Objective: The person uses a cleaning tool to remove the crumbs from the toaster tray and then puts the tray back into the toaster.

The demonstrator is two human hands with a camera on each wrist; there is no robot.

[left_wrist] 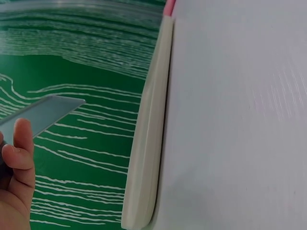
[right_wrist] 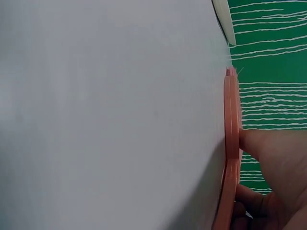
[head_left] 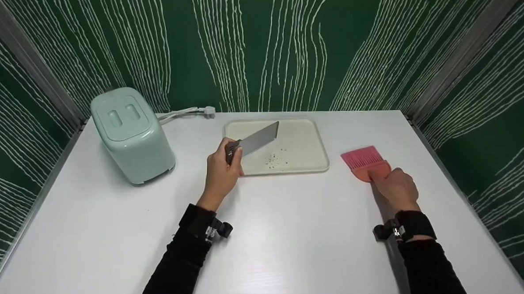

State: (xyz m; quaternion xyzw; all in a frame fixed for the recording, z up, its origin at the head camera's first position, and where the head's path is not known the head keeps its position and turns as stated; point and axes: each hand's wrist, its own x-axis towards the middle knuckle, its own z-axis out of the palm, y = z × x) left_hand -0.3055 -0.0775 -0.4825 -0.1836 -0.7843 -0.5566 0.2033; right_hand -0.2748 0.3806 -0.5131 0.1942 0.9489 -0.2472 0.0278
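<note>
My left hand (head_left: 224, 167) grips a knife (head_left: 261, 137) by its dark handle. Its broad, square-ended blade is held over the left part of a cream tray (head_left: 313, 142), pointing up to the right. Dark crumbs (head_left: 274, 160) are scattered on the tray's surface near the front. In the left wrist view, the fingers (left_wrist: 21, 148) curl at the handle beside the blade (left_wrist: 48, 112). My right hand (head_left: 395, 188) pinches a brush (head_left: 365, 162) with pink bristles and an orange body, low at the table. The right wrist view shows the brush (right_wrist: 231, 115) edge-on, the thumb against it.
A mint-green toaster (head_left: 132, 132) with a lidded top stands at the left. Its white cord and plug (head_left: 208, 112) lie behind it, by the table's back edge. Green panels with white lines (head_left: 284, 50) enclose the white table (head_left: 284, 236) at the back and sides.
</note>
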